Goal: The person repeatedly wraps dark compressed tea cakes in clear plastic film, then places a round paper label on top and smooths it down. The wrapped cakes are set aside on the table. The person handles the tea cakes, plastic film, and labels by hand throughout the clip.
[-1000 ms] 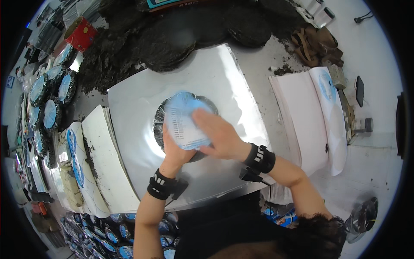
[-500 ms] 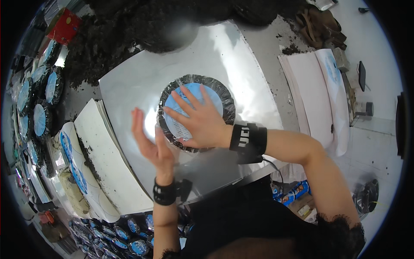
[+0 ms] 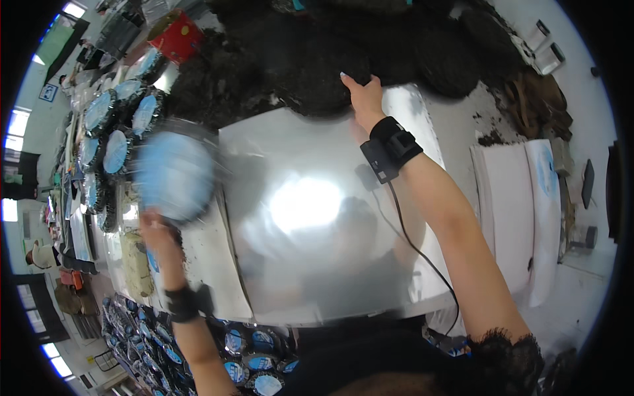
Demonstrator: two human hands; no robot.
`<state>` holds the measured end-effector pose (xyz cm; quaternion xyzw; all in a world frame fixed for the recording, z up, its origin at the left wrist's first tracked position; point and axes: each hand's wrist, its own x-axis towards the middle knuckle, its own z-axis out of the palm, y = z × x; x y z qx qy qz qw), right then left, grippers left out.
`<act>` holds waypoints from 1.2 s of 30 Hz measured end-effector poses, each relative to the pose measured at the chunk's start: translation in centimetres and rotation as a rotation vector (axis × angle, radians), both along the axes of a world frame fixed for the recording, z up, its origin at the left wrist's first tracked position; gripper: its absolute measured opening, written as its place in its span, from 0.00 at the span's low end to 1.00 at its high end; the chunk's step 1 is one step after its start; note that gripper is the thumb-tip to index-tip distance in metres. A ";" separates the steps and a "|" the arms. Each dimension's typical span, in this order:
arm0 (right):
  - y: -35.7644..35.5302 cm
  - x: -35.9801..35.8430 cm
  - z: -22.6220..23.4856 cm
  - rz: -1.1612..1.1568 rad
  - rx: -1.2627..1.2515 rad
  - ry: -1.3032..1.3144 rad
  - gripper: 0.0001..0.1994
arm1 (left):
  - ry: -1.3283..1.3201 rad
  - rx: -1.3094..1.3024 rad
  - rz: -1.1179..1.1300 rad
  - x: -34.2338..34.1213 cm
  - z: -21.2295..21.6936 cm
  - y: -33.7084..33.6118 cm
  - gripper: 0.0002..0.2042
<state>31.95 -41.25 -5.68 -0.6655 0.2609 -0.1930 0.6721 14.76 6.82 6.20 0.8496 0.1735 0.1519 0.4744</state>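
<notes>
A plastic-wrapped dark round cake with a blue label [image 3: 175, 177] hangs over the left part of the table, smeared by motion. My left hand [image 3: 158, 234] grips its near edge, the fingers partly blurred. At the far side, my right hand [image 3: 367, 99] has hold of the near right edge of an unwrapped dark round cake [image 3: 314, 86], its thumb on top and some fingers hidden. This cake overlaps the far edge of a shiny metal sheet [image 3: 297, 257]. Both wrists wear black bands.
Wrapped cakes with blue labels [image 3: 115, 152] are stacked at the left, beside a red can [image 3: 176, 36]. Dark crumbly material [image 3: 231, 72] covers the far side. White sheets [image 3: 505, 211] lie at the right. More wrapped cakes [image 3: 261, 363] fill the space below the table.
The wrapped cake has left the metal sheet and moved left in my left hand. My right hand has gone from its label to the unwrapped cake at the far side. The view has shifted.
</notes>
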 end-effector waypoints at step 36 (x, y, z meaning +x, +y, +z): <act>6.9 -29.2 1.1 0.708 -1.245 -0.194 0.54 | -0.302 0.658 -1.143 -15.8 -0.2 -10.7 0.22</act>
